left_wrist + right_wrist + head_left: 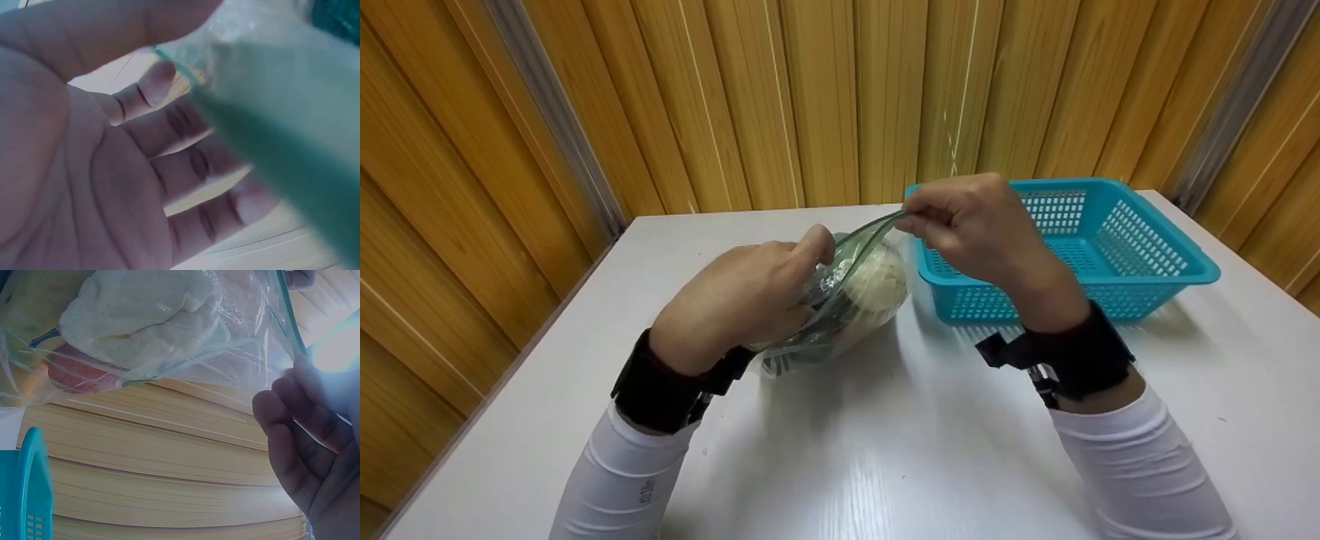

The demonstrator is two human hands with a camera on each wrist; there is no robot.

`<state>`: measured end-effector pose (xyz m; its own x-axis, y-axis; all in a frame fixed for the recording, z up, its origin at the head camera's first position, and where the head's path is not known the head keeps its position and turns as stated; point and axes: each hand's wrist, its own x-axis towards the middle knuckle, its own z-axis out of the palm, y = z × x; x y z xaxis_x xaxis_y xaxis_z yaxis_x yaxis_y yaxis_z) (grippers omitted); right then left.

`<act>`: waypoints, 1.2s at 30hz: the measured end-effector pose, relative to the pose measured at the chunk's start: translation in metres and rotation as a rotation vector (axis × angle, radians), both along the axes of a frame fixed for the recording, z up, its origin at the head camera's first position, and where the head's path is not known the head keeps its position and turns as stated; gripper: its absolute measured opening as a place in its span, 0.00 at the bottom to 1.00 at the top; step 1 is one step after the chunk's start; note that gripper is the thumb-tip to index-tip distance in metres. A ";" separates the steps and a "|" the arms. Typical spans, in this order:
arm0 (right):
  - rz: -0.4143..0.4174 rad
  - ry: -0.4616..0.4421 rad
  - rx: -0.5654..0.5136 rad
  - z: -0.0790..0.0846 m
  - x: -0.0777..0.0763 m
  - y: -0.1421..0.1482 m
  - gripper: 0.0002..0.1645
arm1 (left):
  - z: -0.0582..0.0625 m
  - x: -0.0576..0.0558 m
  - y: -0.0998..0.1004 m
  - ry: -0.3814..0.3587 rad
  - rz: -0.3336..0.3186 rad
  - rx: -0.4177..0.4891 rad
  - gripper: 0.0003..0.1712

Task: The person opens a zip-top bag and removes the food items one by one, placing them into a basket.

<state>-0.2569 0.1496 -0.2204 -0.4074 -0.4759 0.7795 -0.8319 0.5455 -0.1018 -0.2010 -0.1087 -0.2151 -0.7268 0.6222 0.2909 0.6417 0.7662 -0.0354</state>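
Note:
A clear zip bag (849, 339) with a green zip strip (288, 312) stands tilted over the white table. Inside it are a pale, lumpy vegetable (879, 279), also large in the right wrist view, a reddish piece (79, 371) and a yellowish one (34, 309). My right hand (979, 225) pinches the far right end of the strip between thumb and fingers and holds it raised. At the other side of the bag mouth is my left hand (742, 292). Its thumb and fingers are spread apart, and the green strip crosses its fingertips in the left wrist view.
A turquoise plastic basket (1155, 280) with perforated sides stands at the back right of the white table (960, 450), close behind the right hand. Wood-patterned panels (810, 105) rise behind the table and at both sides. Black bands (1076, 360) circle both wrists.

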 end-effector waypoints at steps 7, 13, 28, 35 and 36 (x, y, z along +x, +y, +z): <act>0.024 -0.038 0.014 0.003 0.001 0.004 0.07 | 0.000 -0.006 0.004 0.053 -0.068 0.038 0.16; 0.069 -0.165 0.071 0.008 0.004 0.012 0.03 | 0.004 -0.004 -0.002 0.252 -0.168 0.123 0.11; -0.072 -0.282 0.236 0.005 0.005 0.013 0.04 | -0.024 -0.012 0.027 0.216 -0.110 -0.015 0.06; -0.124 -0.361 0.174 0.001 -0.002 0.004 0.05 | -0.033 -0.022 0.033 0.225 -0.098 -0.069 0.23; -0.125 -0.370 0.155 0.000 -0.004 0.001 0.05 | -0.034 -0.023 0.032 0.229 -0.095 -0.072 0.26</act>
<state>-0.2608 0.1509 -0.2208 -0.7087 -0.5048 0.4929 -0.6808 0.6726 -0.2901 -0.2241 -0.0767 -0.2493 -0.5842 0.7096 0.3939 0.6798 0.6930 -0.2401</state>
